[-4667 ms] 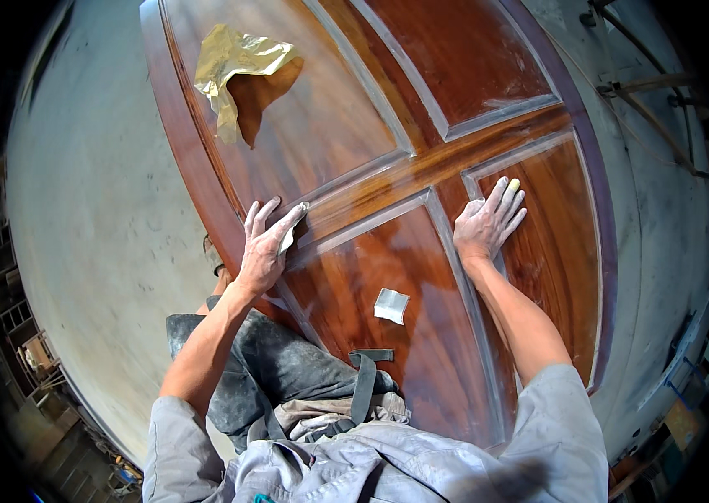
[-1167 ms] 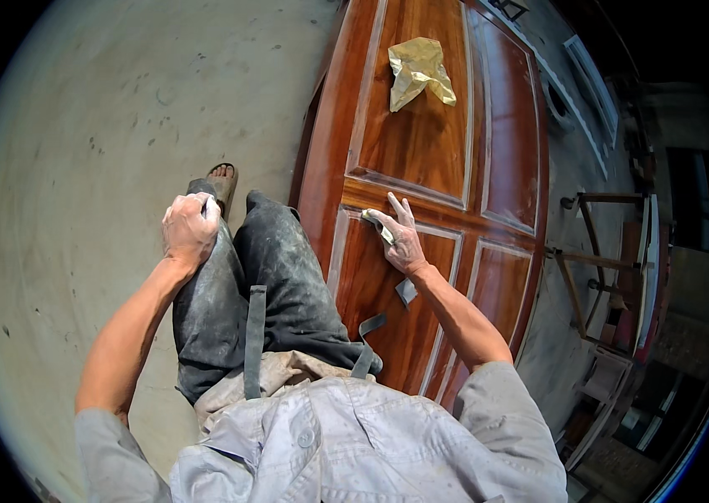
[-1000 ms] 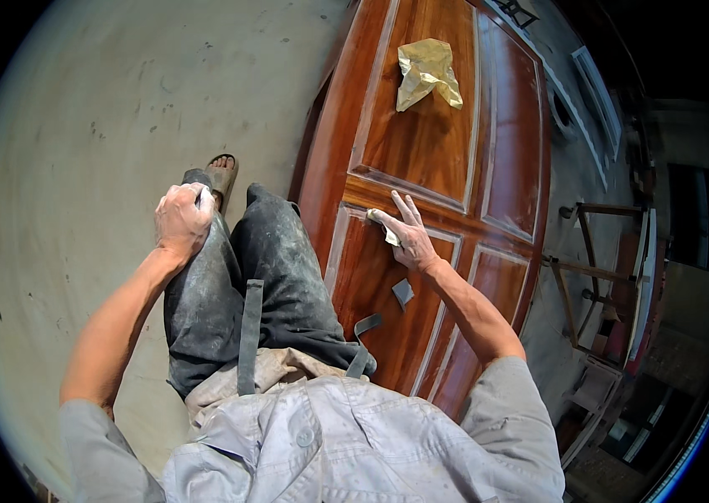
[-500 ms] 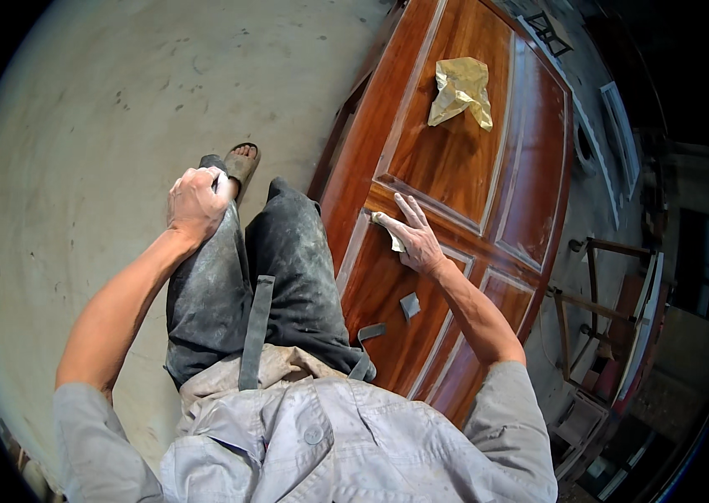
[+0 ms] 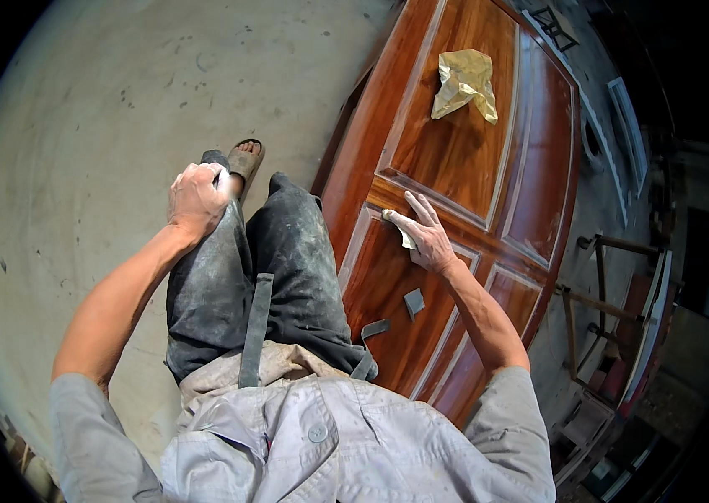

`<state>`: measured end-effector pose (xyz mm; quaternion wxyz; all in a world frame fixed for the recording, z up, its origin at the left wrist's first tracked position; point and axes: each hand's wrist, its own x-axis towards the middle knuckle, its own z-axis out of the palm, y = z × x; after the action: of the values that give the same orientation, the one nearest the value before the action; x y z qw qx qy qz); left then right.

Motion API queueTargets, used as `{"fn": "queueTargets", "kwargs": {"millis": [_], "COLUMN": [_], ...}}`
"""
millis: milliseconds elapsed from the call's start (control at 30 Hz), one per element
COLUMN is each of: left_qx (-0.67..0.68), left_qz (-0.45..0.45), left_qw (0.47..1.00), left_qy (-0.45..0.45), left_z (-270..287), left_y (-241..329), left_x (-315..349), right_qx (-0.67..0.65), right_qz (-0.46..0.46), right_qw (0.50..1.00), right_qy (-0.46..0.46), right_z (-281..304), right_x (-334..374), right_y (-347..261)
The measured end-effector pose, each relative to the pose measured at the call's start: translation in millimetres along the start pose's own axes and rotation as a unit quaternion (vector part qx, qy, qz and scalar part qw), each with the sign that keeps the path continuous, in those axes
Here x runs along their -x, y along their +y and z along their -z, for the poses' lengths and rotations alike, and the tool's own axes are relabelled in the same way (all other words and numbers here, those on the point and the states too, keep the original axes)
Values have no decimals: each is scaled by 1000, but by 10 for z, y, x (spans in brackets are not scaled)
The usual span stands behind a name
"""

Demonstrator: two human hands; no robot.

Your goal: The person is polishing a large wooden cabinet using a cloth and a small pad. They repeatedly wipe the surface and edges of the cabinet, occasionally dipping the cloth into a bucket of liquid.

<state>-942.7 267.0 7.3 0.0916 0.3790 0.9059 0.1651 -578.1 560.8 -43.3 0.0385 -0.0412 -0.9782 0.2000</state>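
A varnished red-brown wooden panelled door (image 5: pixel 447 168) lies flat on my right, with pale, dusty mouldings round its panels. My right hand (image 5: pixel 428 241) presses a small folded piece of pale sandpaper (image 5: pixel 408 241) onto the moulding at the near panel's far edge. The thumb side pinches the sandpaper while the other fingers reach forward over the wood. White dust coats the fingertips. My left hand (image 5: pixel 197 199) is curled closed on my left knee, its thumb whitened; whatever lies inside it, if anything, is hidden.
A crumpled yellowish sheet (image 5: pixel 466 84) rests on the far panel. On the near panel lies a small grey square pad (image 5: pixel 414 303), with a dark strap (image 5: pixel 375 329) nearby. Wooden frames (image 5: pixel 606 293) stand beyond the door's right side. Concrete floor (image 5: pixel 120 126) spreads to the left.
My right hand has slid slightly rightward along the moulding with the sandpaper. My left hand stays on the knee. The whole view has shifted a little.
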Motion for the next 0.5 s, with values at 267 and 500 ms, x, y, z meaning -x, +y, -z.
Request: {"fn": "queueTargets", "kwargs": {"millis": [267,500], "left_qx": [-9,-7], "left_qz": [-17,-27], "left_qw": [1000,1000], "left_qy": [6,9], "left_z": [-76,-62], "left_y": [40,-17], "left_x": [-26,-36], "right_qx": [-77,-43], "right_qz": [-22,-16], "right_qw": [994,995], "right_qy": [68,90], "right_z": [-201,-249], "right_x": [-227,-182], "right_y": [-129,-289]}}
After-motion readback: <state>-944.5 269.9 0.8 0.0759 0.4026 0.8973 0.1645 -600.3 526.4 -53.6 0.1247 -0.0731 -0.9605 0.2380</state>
